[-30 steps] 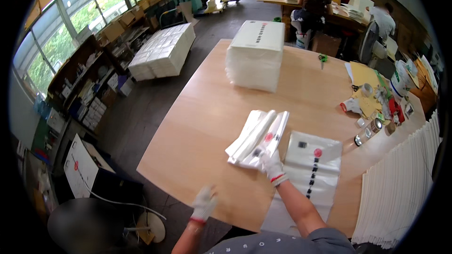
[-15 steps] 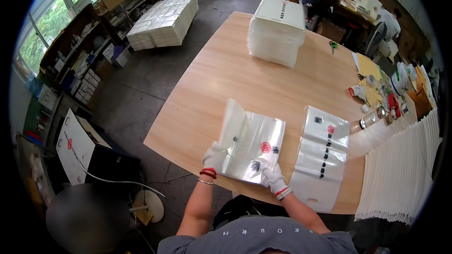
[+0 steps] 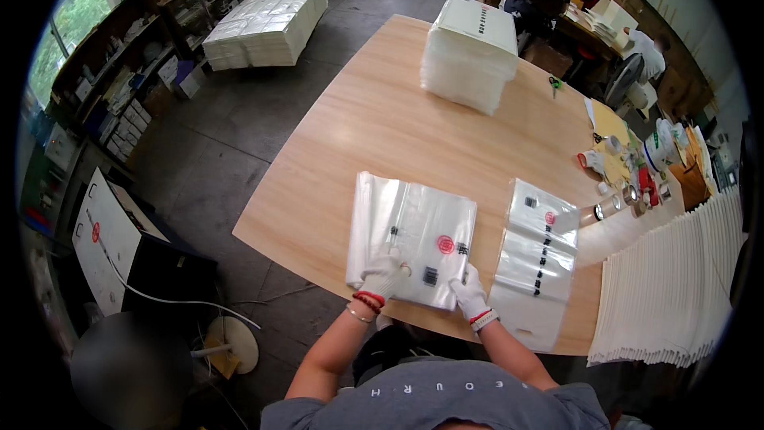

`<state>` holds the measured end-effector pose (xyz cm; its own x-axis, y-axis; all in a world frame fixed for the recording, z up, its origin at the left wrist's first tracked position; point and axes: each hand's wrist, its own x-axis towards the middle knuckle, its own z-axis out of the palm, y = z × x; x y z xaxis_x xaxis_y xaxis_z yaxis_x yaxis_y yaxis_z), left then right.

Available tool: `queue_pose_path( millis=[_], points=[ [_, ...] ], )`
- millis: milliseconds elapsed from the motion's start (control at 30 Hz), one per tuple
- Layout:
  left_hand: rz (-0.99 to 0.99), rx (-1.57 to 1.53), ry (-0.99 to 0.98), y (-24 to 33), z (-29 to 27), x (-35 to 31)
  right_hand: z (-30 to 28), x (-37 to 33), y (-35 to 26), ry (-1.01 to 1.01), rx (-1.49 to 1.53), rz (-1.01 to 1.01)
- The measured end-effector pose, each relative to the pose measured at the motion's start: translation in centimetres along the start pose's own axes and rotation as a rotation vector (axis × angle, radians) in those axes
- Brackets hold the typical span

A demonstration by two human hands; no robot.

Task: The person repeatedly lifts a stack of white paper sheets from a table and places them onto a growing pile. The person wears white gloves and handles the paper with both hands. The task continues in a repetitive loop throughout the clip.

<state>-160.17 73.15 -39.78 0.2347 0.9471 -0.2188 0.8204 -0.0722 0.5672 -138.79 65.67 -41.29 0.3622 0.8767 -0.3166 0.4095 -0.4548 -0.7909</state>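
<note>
A folded clear plastic bag (image 3: 422, 215) with red and black print lies near the table's front edge, its left part folded over into a layered flap. My left hand (image 3: 384, 275), in a white glove, presses down on the folded film with its fingers laid out. At the lower right edge of this bag my gloved right hand (image 3: 471, 293) grips the side, thumb and fingers around the edge. Just right of it, a flat stack of printed plastic bags (image 3: 535, 267) rests with visible crosswise creases.
A tall stack of wrapped white packs (image 3: 468, 52) stands on the table's (image 3: 342, 127) far side. Green scissors (image 3: 555, 84), tape rolls (image 3: 611, 205) and a long row of white folded pieces (image 3: 664, 287) line the right. A loaded pallet (image 3: 267, 28) and two people sit beyond.
My left hand has moved right from the bag's left edge onto the film, and the raised flap now lies flat. My right hand stays at the right edge.
</note>
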Motion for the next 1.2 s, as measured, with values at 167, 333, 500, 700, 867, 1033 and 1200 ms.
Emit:
queue_pose_path(
  millis=[167,333,500,700,867,1033,1200],
  points=[
    [-0.305,-0.078,-0.015,1.8,0.2,3.1,-0.2,1.8,2.2,-0.278,0.544,0.148],
    [-0.275,-0.094,-0.301,4.0,-2.0,3.7,0.2,2.6,3.4,-0.285,0.515,0.103],
    [-0.264,-0.123,-0.131,4.4,3.6,4.5,-0.2,2.8,3.6,-0.337,0.466,0.066],
    [-0.285,-0.418,-0.124,6.6,-2.8,2.9,-0.8,1.5,3.2,-0.347,0.444,-0.055],
    [0.193,-0.919,-0.292,11.1,-14.0,1.5,-2.5,-0.8,2.0,-0.441,0.970,0.191],
    [0.253,-0.826,-0.082,20.6,-28.0,-5.8,-3.4,-1.3,2.9,-0.553,0.912,0.126],
    [0.318,-0.728,0.128,25.8,-32.9,-10.1,-3.4,0.6,4.1,-0.521,0.808,-0.255]
  ],
)
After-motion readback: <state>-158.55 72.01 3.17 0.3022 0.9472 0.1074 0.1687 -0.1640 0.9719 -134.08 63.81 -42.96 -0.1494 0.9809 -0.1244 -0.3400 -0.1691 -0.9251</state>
